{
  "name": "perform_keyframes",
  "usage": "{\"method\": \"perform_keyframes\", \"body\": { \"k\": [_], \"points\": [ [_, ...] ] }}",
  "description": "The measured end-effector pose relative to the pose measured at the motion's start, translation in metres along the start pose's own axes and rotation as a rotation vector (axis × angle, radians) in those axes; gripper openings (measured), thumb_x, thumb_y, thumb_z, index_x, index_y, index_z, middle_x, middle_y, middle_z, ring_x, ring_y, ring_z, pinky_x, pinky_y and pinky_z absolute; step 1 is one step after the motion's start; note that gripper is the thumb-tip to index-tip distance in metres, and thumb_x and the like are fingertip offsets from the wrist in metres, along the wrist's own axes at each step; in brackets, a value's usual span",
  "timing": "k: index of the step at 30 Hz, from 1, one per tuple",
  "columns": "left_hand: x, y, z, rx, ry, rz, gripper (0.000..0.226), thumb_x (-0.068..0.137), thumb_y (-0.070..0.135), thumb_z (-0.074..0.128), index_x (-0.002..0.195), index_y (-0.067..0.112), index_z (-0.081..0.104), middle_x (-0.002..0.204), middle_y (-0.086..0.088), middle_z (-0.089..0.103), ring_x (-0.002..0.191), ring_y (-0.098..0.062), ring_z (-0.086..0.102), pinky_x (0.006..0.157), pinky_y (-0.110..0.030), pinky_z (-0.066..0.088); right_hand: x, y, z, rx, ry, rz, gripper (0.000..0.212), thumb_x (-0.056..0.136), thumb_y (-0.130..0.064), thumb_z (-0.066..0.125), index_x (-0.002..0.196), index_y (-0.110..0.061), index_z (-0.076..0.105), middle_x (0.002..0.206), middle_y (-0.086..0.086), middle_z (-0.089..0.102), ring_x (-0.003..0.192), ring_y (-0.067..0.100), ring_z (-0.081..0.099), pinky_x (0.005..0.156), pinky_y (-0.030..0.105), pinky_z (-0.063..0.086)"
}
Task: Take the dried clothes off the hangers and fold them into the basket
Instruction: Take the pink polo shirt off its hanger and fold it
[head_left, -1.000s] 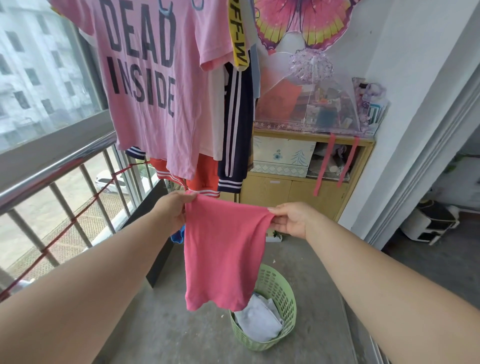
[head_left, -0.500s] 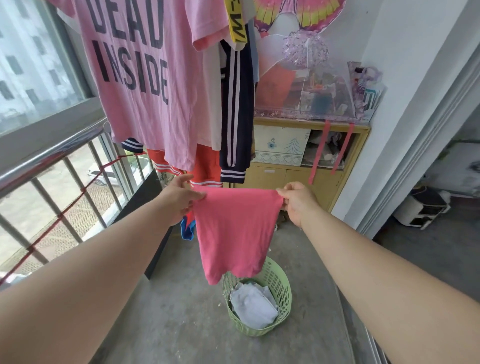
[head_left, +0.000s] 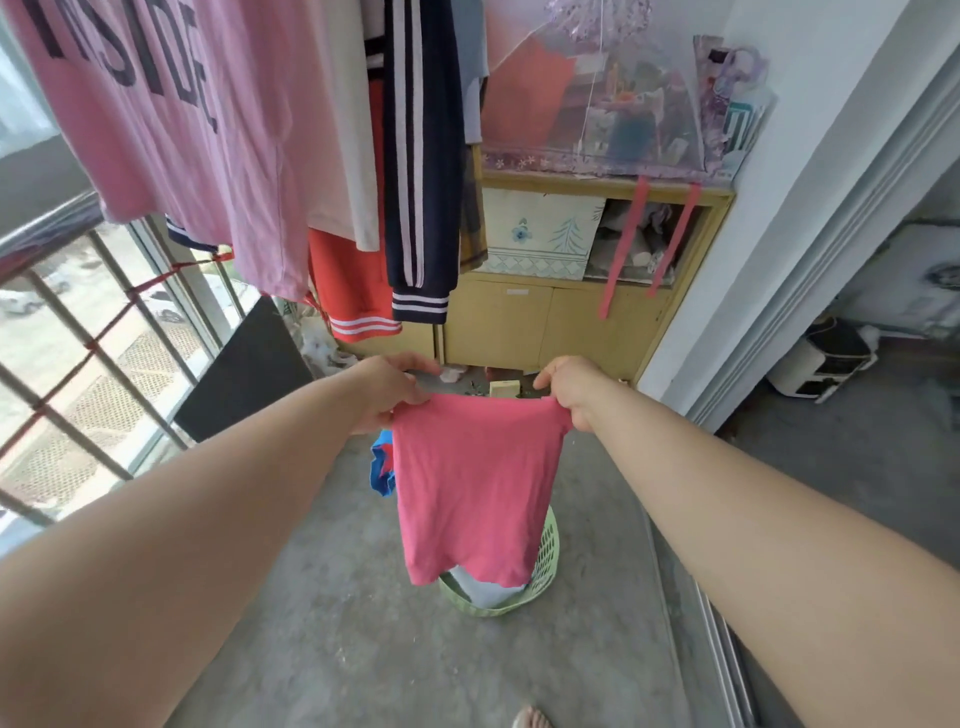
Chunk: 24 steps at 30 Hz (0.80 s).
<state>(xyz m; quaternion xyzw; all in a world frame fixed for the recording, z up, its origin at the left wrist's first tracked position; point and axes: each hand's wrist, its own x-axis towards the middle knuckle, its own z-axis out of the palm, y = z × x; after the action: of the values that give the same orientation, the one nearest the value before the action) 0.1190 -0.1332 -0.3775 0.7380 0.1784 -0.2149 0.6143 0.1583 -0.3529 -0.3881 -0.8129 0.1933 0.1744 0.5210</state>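
Coral-pink garment (head_left: 475, 488) hangs stretched between both hands: the left hand (head_left: 387, 392) pinches one top corner, the right hand (head_left: 569, 395) pinches the other. Below it, on the concrete floor (head_left: 337, 623), a green mesh basket (head_left: 546, 564) holds pale laundry (head_left: 483, 590), partly hidden by the garment.

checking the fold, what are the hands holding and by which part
The left hand and right hand pinch the pink garment by its two upper corners.

Home balcony: hanging laundry (head_left: 171, 156), railing (head_left: 78, 332).
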Motion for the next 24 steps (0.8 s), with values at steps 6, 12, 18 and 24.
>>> {"method": "perform_keyframes", "body": {
  "k": [6, 12, 18, 24],
  "points": [
    [0.043, -0.034, 0.021, 0.077, -0.07, -0.097, 0.021, 0.09, -0.002, 0.057, 0.098, 0.016, 0.065, 0.103, -0.004, 0.055, 0.085, -0.018, 0.059, 0.083, -0.035, 0.052, 0.025, 0.03, 0.0, -0.123, -0.001, 0.015, 0.042, 0.095, 0.008, 0.027, 0.073, -0.009, 0.057, 0.133, 0.021, 0.052, 0.082, 0.025, 0.05, 0.066, 0.029, 0.04],
    [0.082, -0.069, 0.04, 0.381, -0.166, -0.166, 0.047, 0.052, 0.02, 0.089, 0.096, 0.024, 0.074, 0.111, -0.006, 0.07, 0.11, -0.027, 0.062, 0.101, -0.041, 0.048, 0.064, 0.072, 0.005, -0.176, -0.044, 0.084, 0.045, 0.093, 0.008, 0.025, 0.068, -0.009, 0.059, 0.118, 0.018, 0.053, 0.084, 0.028, 0.053, 0.05, 0.031, 0.037],
    [0.113, -0.089, 0.078, 0.938, -0.214, -0.135, 0.051, 0.068, 0.021, 0.082, 0.115, 0.033, 0.066, 0.106, 0.002, 0.064, 0.094, -0.021, 0.058, 0.074, -0.027, 0.049, 0.099, 0.11, 0.014, -0.217, -0.32, 0.101, 0.019, 0.082, 0.005, 0.053, 0.067, -0.006, 0.053, 0.068, 0.008, 0.047, 0.059, 0.019, 0.042, 0.054, 0.025, 0.031],
    [0.145, -0.135, 0.114, 1.308, -0.306, -0.057, 0.036, 0.083, 0.021, 0.065, 0.119, 0.02, 0.064, 0.103, -0.003, 0.062, 0.085, -0.016, 0.049, 0.049, -0.006, 0.025, 0.121, 0.151, 0.01, -0.975, -0.608, -0.136, 0.055, 0.074, -0.029, 0.08, 0.124, -0.013, 0.062, 0.092, -0.003, 0.034, 0.11, 0.023, 0.048, 0.096, 0.021, 0.037]
  ]
}}
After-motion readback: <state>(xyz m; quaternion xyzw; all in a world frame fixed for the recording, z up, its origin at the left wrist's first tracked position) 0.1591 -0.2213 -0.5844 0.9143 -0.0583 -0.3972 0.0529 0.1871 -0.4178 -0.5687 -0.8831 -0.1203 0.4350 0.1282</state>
